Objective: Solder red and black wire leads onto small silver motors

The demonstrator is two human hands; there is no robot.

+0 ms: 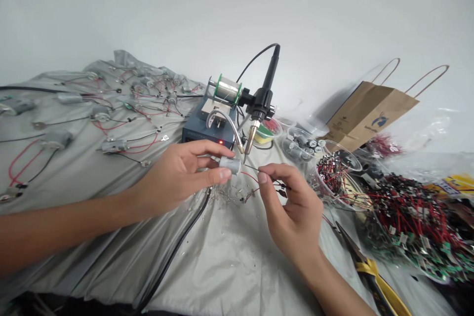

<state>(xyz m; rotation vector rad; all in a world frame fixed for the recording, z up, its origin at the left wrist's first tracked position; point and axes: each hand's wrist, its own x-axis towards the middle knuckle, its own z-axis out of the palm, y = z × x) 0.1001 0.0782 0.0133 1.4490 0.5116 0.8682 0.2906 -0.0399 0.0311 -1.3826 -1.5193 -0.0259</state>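
We log the left hand (177, 175) just in front of the soldering station (200, 131), its grip closed round a small motor (230, 164), thumb below, fingers over the top. The motor sits under the tip of the soldering iron (259, 103), which is clamped at the station's right side and points down. The right hand (292, 207), in front and to the right of the station, has its grip pinched narrow on a thin wire (255, 169) between thumb and forefinger. The wire runs from that pinch to the motor's end. We cannot tell whether wire and tip touch.

A solder spool (227, 90) rides on top of the station. Left of the station, wired motors (111, 145) are spread over the grey cloth (229, 256) covering the desk. Right of the station stand clear cups (301, 145) of parts, with a paper bag (370, 113) behind them and a heap of red and black leads (414, 222) farther right. Yellow-handled pliers (374, 276) lie well apart from the station, front right. A black cable (177, 252) runs from in front of the station to the near edge.
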